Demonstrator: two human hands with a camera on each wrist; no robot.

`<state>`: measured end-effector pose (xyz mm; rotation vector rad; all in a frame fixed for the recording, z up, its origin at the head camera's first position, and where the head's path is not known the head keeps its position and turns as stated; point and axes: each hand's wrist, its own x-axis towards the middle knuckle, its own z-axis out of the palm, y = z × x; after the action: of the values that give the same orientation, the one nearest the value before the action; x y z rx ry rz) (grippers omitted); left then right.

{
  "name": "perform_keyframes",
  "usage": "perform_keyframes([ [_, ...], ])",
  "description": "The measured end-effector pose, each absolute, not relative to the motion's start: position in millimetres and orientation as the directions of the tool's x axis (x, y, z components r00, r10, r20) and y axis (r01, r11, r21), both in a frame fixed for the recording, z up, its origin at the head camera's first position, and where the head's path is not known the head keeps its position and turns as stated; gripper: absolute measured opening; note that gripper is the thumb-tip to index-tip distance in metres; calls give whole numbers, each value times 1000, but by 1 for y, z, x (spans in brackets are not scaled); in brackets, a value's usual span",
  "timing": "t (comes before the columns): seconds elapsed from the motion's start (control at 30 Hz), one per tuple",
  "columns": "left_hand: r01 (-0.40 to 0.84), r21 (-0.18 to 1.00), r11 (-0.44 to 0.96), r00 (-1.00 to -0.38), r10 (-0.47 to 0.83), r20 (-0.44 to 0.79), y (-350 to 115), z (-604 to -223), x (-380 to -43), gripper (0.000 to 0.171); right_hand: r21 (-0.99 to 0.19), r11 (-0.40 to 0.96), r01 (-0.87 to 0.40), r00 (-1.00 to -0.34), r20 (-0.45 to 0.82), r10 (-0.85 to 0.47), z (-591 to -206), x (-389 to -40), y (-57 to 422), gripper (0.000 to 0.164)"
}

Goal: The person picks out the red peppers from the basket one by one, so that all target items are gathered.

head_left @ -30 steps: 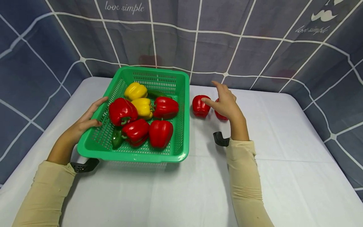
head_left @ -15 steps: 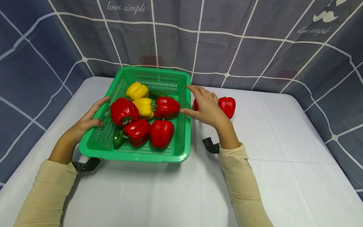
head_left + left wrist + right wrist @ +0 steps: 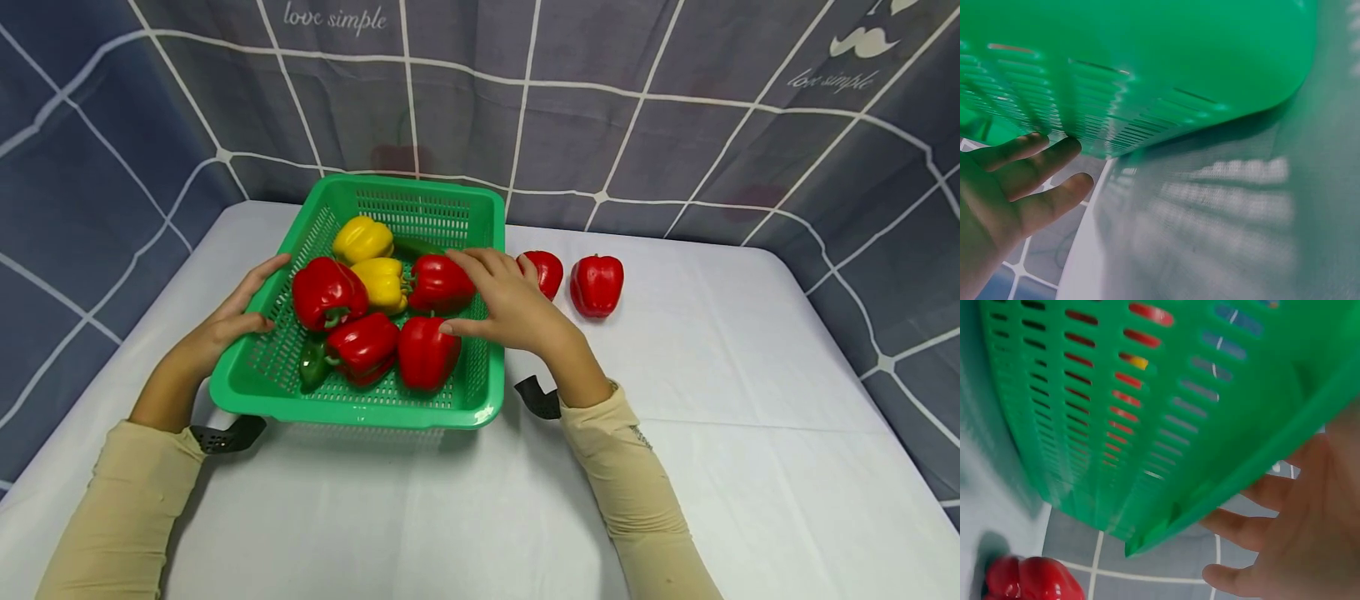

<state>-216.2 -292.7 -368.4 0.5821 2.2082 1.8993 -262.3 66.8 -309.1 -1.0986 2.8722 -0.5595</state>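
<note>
A green plastic basket [image 3: 352, 412] holds several red bell peppers [image 3: 426, 354], two yellow bell peppers [image 3: 363, 240], and green vegetables partly hidden among them. My left hand [image 3: 217, 333] lies along the basket's left side with its fingers extended. In the left wrist view those fingers [image 3: 1054, 209] are spread beside the slotted outer wall. Over the right rim reaches my right hand [image 3: 506, 308], fingers stretched and spread above the red peppers at that side. Its thumb overlaps the front right pepper. The right wrist view shows the hand [image 3: 1291, 531] beyond the basket's rim, nothing visible in it.
Two more red bell peppers stand on the white table [image 3: 735, 400] right of the basket; the nearer pepper [image 3: 545, 273] is partly covered by my right hand, the other pepper [image 3: 597, 286] is fully visible. A grey checked curtain [image 3: 465, 108] hangs behind the table.
My right hand has moved left and toward me, from above the two peppers on the table to over the basket's right side. My left hand and the basket have hardly moved.
</note>
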Motion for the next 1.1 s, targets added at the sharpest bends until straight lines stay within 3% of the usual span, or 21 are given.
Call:
perform_keyframes([
  [0.57,171,979,107,-910,398,115,-292,-368,-216,78,-242,681,-691,-690,-61,-721,-322,-253,43,102],
  [0.83,170,980,102,-910,397,117,-292,-370,-218,78,-30,731,-682,-714,-192,-673,-325,-246,33,106],
  [1.1,166,981,96,-904,412,113,-293,-368,-216,78,27,722,-692,-708,-222,-670,-326,-246,29,103],
])
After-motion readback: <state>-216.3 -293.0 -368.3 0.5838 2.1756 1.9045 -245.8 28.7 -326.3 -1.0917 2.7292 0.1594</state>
